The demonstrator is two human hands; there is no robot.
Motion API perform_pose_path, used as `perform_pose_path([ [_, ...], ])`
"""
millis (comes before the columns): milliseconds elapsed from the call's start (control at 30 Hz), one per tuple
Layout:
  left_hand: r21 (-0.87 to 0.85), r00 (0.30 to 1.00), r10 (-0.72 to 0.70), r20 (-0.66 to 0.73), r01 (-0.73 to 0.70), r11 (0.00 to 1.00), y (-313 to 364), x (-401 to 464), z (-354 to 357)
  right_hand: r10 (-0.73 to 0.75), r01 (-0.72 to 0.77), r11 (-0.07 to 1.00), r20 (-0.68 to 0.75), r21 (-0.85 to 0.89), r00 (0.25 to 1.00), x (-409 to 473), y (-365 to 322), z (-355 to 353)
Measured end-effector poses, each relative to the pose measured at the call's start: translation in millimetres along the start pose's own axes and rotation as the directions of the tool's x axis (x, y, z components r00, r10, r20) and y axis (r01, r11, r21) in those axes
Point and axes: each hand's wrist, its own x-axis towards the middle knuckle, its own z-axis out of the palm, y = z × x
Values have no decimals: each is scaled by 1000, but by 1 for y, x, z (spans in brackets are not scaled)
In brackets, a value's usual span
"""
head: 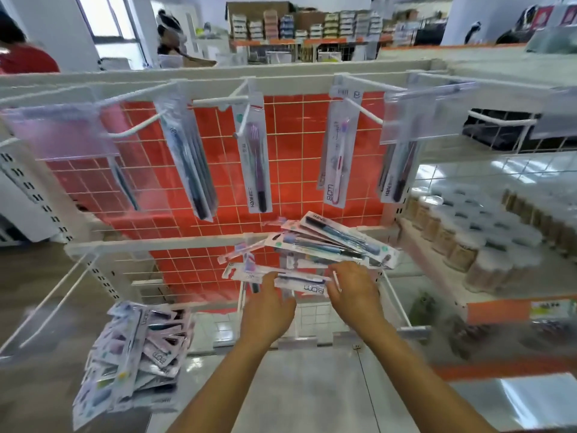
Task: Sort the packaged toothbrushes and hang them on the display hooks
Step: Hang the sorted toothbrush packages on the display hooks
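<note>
A: Head view, stock on the upper hooks?
B: White wire grid (218, 170) on an orange backing. Hanging on it, from the left: a dark toothbrush pack (190, 164); a purple-brush pack (254, 151) printed "Hane" up its side; a pink-and-white brush pack (338, 145) marked "edm" at the foot; a further "Hane" pack (398, 170), partly behind a clear label holder (415, 117). One hook (131, 132) at the left shows a bare tip.

A: Stock in hand?
B: A fanned bundle of packs (315, 248), held in front of the lower grid. The left hand (268, 310) grips its near edge, fingers curled beneath and thumb on top. The right hand (356, 292) has its fingers bent over the right end of the bundle; whether it pinches a pack cannot be told. "edm" reads upside down on the nearest pack, "Hane" on the top one.

A: Unsorted stock?
B: A heap of packs (134, 348) at lower left, well apart from both hands, "edm" legible on several.

A: Neighbouring goods?
B: Clear-lidded jars (468, 239) on the shelf to the right; labels too blurred to read.
</note>
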Motion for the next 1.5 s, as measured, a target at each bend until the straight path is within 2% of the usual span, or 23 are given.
perform_pose_path([
  [133, -18, 996, -83, 17, 84, 996, -4, 24, 15, -3, 6, 999, 45, -50, 999, 36, 13, 3],
  [333, -125, 982, -186, 28, 188, 974, -5, 47, 28, -130, 142, 980, 91, -142, 987, 73, 20, 11],
  [500, -273, 969, -227, -95, 194, 942, -3, 52, 29, -171, 192, 966, 128, -174, 977, 76, 19, 24],
  [633, -352, 947, -257, -193, 178, 919, 1, 51, 28, -131, 144, 981, 104, -133, 986, 72, 16, 30],
  [800, -496, 897, -389, -209, 245, 833, 1, 47, 30, -122, 143, 980, 147, -137, 982, 67, 9, 31],
  [967, -526, 896, -380, -230, 214, 823, -3, 43, 31, -117, 143, 979, 176, -144, 978, 59, 9, 32],
  [1167, -558, 909, -334, -251, 146, 817, -3, 34, 27, -48, 31, 995, 178, 99, 983, 48, 6, 20],
  [1267, -600, 909, -328, -255, 117, 792, 0, 32, 24, -40, -3, 968, 168, 251, 985, 43, -7, 4],
  [1333, -622, 912, -315, -261, 90, 778, 5, 30, 22, 6, -77, 943, 216, 323, 976, 41, -13, -5],
  [1400, -638, 923, -283, -260, 56, 768, 9, 27, 21, 63, -180, 886, 274, 427, 960, 40, -17, -11],
  [1500, -666, 937, -245, -249, 18, 746, 14, 23, 19, 118, -321, 729, 351, 605, 929, 35, -22, -13],
])
